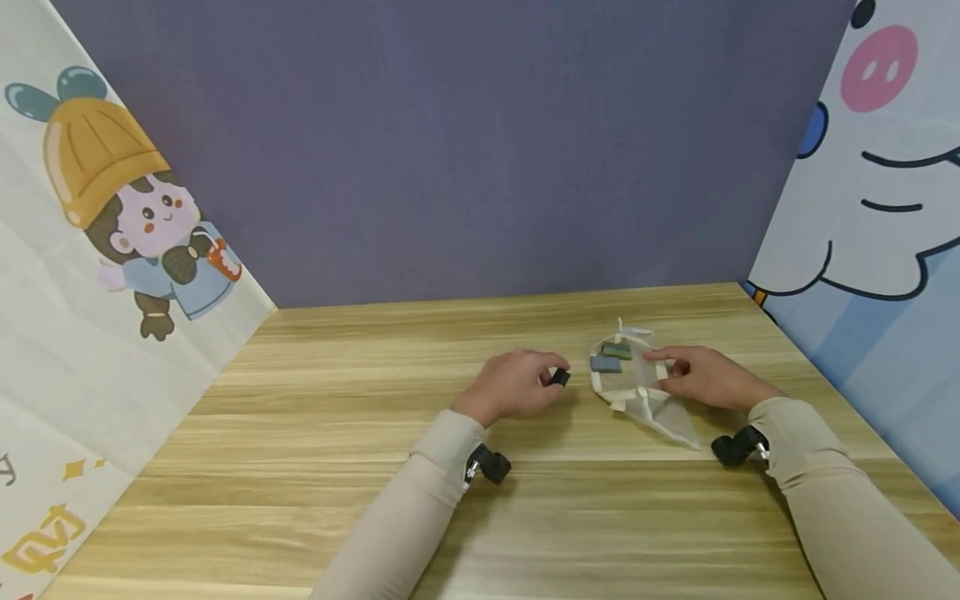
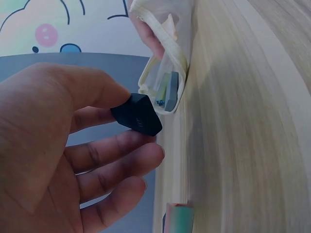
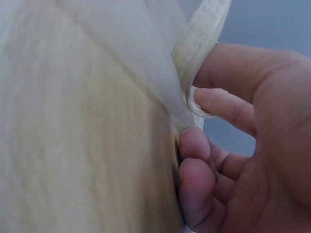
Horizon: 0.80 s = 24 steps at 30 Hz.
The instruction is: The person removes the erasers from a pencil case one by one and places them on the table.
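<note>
My left hand (image 1: 517,382) pinches a small black block with bevelled corners (image 2: 137,114) between thumb and fingers, just left of a sheer white pouch (image 1: 660,412). Faint light markings show on the block's face. My right hand (image 1: 708,377) grips the pouch's zippered edge (image 3: 201,41) at its right side, and the mouth gapes toward my left hand. Inside the mouth lie a blue-grey flat block (image 1: 606,364) and a greenish-grey one (image 1: 617,351).
A pink and teal item (image 2: 179,218) appears low in the left wrist view, by the wood-grain tabletop (image 1: 300,467). A grey-blue panel (image 1: 465,150) rises behind the table, with cartoon-printed sheets (image 1: 862,217) at both sides.
</note>
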Tool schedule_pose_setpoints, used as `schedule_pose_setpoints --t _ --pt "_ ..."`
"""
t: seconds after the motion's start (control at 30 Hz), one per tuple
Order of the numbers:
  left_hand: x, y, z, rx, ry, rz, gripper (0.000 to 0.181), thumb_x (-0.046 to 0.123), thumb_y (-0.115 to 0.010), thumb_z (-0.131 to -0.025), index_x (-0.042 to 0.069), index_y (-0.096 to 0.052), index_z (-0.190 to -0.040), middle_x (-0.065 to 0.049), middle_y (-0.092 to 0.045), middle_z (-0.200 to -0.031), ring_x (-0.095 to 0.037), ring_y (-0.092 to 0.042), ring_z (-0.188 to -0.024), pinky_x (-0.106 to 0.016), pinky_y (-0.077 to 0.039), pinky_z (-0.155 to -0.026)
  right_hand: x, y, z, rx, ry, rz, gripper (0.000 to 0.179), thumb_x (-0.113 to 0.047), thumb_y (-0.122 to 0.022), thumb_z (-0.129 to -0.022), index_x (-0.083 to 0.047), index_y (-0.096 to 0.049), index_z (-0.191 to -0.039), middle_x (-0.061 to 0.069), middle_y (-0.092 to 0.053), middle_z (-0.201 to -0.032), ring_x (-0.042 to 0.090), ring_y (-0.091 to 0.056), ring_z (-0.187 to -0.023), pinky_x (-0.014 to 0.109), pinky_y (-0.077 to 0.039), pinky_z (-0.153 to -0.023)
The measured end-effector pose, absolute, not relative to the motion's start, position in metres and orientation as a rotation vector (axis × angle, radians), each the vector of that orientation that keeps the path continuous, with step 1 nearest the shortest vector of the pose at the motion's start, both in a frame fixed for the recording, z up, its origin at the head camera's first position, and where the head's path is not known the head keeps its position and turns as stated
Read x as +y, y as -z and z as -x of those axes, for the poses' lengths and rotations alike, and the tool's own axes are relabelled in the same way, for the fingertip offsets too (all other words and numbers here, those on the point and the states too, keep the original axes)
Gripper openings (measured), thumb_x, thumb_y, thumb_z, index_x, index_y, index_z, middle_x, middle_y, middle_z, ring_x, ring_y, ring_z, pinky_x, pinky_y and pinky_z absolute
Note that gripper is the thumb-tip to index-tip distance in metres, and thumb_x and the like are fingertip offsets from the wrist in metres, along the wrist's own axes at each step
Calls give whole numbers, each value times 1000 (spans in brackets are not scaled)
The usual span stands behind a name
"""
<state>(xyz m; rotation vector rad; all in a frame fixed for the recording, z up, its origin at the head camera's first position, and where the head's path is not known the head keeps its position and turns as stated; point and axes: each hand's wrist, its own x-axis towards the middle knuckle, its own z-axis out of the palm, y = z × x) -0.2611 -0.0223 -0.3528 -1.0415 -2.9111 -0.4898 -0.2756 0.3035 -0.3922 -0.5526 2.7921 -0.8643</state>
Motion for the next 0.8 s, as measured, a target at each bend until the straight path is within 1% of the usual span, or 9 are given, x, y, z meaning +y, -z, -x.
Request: schedule_pose_setpoints --t 0.3,0.53,0.67,0.8 --pt "-32 353 260 -2939 573 1035 35 36 -58 -87 27 -61 -121 16 -64 -88 4 -55 -74 -25 -46 -62 303 392 276 2792 865 550 56 -33 -65 -87 -13 -48 -136 2 -56 -77 16 -44 -62 29 -37 -54" --pt "-38 351 259 -2970 607 1004 35 36 -60 -86 30 -60 -121 18 -62 -86 3 -55 -74 -26 -45 -64 301 391 275 2796 879 559 55 -30 -65 -87 -11 -49 -135 2 -56 -76 16 -45 -61 28 -37 -54" --pt "-42 350 257 -2977 613 979 35 35 -61 -85 31 -60 -120 18 -62 -84 2 -55 -73 -26 -45 -63 301 390 275 2794 877 549 55 -30 -65 -87 -11 -48 -136 2 -56 -77 16 -44 -61 28 -37 -53" --pt "-47 352 257 -2986 628 955 34 35 -61 -85 32 -60 -119 19 -62 -83 2 -56 -72 -27 -45 -64 304 390 274 2780 877 560 56 -35 -63 -87 -12 -48 -136 2 -57 -79 16 -45 -62 29 -37 -55"
